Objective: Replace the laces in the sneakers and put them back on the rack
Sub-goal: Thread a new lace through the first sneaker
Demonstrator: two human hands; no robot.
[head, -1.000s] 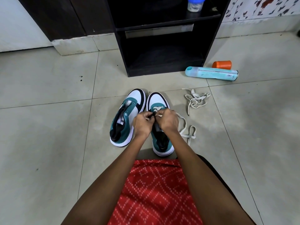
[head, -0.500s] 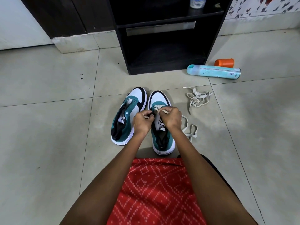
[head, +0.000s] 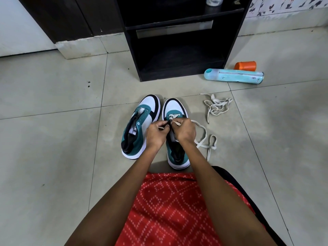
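Two teal, white and black sneakers stand side by side on the tiled floor. The left sneaker [head: 138,126] has no lace in it. The right sneaker [head: 174,110] has a white lace crossed through its front eyelets. My left hand [head: 156,133] and my right hand [head: 184,131] meet over its tongue, each pinching a piece of the white lace [head: 204,137], whose loose end trails in loops on the floor to the right. A second white lace [head: 217,106] lies bunched further right. The black rack [head: 177,55] stands behind the shoes.
A light blue bottle [head: 234,76] lies on its side right of the rack, with an orange cup [head: 245,65] behind it. A jar [head: 213,0] sits on the rack's upper shelf. My red patterned lap [head: 177,210] fills the bottom.
Both hands have stayed over the right sneaker's tongue, working the lace. The view has shifted slightly, so the shoes sit a little lower and more central.
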